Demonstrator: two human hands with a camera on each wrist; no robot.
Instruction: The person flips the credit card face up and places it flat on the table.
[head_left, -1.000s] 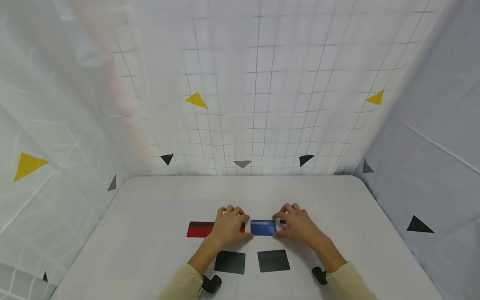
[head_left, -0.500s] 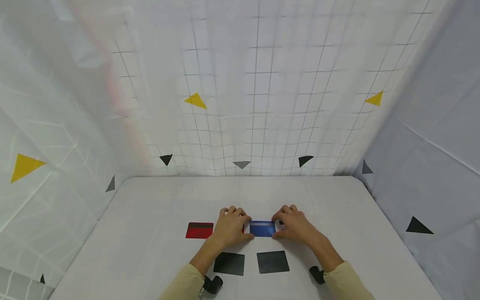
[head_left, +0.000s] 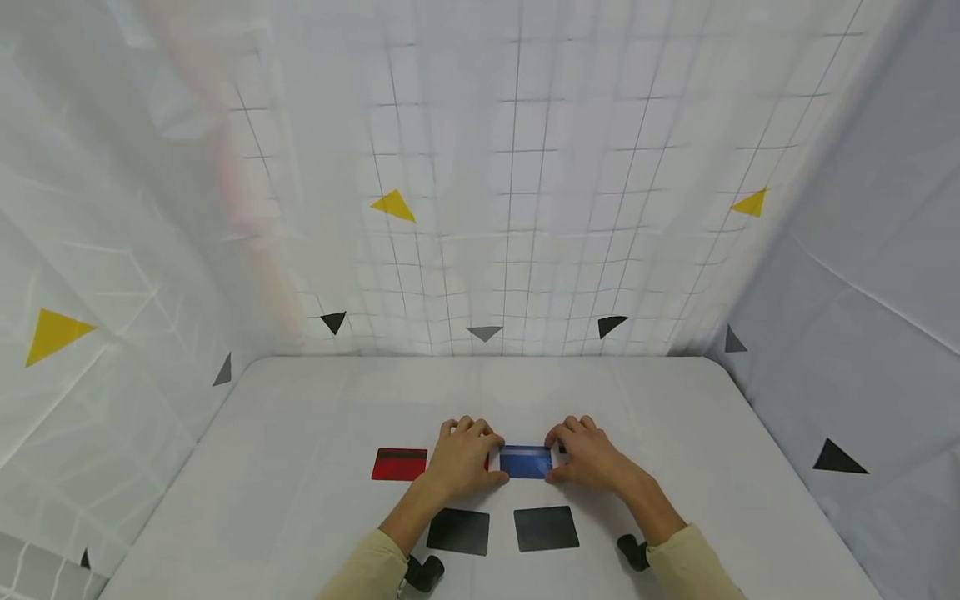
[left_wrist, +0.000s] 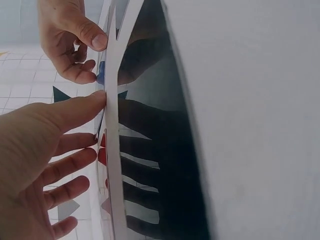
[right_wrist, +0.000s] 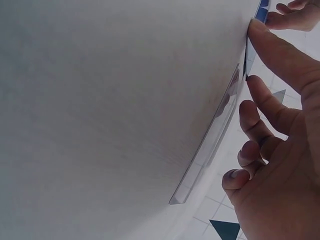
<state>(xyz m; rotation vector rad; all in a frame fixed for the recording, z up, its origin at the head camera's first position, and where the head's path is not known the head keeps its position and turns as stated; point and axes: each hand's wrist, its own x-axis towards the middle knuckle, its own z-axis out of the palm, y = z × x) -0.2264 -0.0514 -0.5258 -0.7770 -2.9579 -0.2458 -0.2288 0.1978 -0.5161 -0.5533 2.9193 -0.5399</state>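
A blue card (head_left: pixel 526 462) with a lighter stripe lies between the hands, a pale strip showing at either end. My left hand (head_left: pixel 459 458) pinches its left end with thumb and index finger; the other fingers are spread in the left wrist view. At the right end, my right hand (head_left: pixel 591 454) holds it between thumb and index finger, its remaining fingers bent. A sliver of red shows beside the left hand, mostly covered by it. Another red card (head_left: pixel 400 464) with a dark stripe lies to the left. Something black peeks out beside the right fingers, largely hidden.
Two dark cards (head_left: pixel 458 532) lie nearer to me, between the forearms, on the white table (head_left: pixel 300 517). Black devices (head_left: pixel 425 573) sit at both wrists. White sheeting (head_left: pixel 855 275) with triangle markers encloses the far edge and sides.
Both hands keep their hold on the blue card with barely any motion. Slightly less red shows at the right side of the left hand than a second ago.
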